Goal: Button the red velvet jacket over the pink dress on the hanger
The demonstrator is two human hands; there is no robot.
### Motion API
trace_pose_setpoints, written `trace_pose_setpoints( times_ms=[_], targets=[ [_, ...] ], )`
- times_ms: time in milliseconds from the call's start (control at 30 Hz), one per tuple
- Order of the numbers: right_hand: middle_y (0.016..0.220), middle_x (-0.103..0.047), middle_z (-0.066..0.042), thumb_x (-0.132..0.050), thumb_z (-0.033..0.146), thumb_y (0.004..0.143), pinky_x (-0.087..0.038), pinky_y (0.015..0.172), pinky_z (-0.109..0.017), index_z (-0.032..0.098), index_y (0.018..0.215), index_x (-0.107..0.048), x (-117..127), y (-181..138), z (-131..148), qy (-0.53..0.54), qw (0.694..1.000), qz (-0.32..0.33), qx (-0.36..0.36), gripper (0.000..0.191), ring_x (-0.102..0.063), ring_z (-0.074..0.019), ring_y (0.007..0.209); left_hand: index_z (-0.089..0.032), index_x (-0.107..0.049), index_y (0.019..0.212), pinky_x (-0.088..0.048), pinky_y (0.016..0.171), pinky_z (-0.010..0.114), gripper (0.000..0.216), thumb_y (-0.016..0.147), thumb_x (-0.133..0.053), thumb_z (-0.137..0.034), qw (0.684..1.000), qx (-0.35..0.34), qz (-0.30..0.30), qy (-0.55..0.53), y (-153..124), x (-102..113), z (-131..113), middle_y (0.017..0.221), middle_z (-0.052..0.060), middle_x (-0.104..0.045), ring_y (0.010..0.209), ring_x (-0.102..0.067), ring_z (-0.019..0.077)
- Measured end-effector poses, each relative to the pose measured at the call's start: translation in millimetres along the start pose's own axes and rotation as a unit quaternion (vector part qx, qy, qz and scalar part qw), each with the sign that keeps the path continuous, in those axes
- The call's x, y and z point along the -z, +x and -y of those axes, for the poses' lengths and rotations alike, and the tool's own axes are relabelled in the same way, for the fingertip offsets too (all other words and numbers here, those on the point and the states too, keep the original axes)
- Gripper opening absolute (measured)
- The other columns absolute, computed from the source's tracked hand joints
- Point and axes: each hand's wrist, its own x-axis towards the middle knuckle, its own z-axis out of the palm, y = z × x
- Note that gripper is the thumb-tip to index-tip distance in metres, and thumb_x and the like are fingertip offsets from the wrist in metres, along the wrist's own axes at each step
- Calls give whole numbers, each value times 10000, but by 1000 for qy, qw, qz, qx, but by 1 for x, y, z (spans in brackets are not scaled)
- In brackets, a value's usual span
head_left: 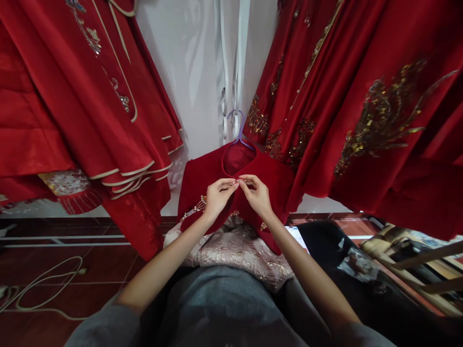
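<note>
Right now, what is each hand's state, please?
Left hand: closed, pinching the red jacket at its front neckline; exact piece too small to tell.
Right hand: closed, pinching there too; piece unclear.

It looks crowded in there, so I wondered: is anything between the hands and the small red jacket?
Nothing visible: the left hand and right hand meet at the front neckline of the red jacket. The purple hanger sits beyond them in the neck opening, and red garments hang off to either side.
</note>
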Motion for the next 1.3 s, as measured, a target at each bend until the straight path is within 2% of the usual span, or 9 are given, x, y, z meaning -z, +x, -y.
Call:
trace_pose_setpoints(
  times_ms=[300,500,833,1033,1133,1300],
  targets=[
    [930,-708,-60,-647,449,797,-583,716,-310,209,976,-672,2,1,1,-10,1000,11,-4,300,-676,-195,848,-137,-727,885,-553,820,324,208,694,-734,-216,999,-6,12,41,4,6,2,885,93,-743,816,-698,179],
    [961,-712,-69,-633,421,814,-577,717,-305,202,983,-677,-1,1,1,-9,1000,-5,4,280,-679,-195,854,-128,-745,816,-564,789,338,174,671,-750,-223,997,2,39,66,13,11,-2,832,94,-749,756,-701,191],
    [962,-701,-73,-609,413,835,-573,738,-317,198,980,-665,-2,-3,5,-35,999,-24,20,265,-668,-191,846,-130,-742,826,-566,766,331,150,683,-707,-158,993,-14,61,98,24,10,-2,835,99,-748,752,-702,194],
    [1005,-663,-84,-575,386,852,-591,689,-312,202,994,-633,-7,-6,0,-59,997,-31,25,240,-646,-191,879,-176,-743,829,-563,751,312,171,691,-661,-116,964,-74,121,224,31,14,-14,794,64,-734,738,-691,192],
    [1042,-634,-80,-580,375,846,-602,688,-308,210,1012,-600,-10,-6,-5,-41,998,-31,30,235,-634,-185,918,-188,-735,825,-561,734,292,173,684,-665,-116,961,-100,119,228,30,13,-13,800,51,-728,731,-685,182],
    [1024,-624,-74,-580,370,849,-607,721,-323,213,998,-585,-8,-5,-9,-54,997,-35,42,217,-629,-185,930,-180,-736,833,-561,733,293,178,697,-650,-106,965,-95,106,221,29,10,-9,799,54,-730,723,-682,177]
  ],
)
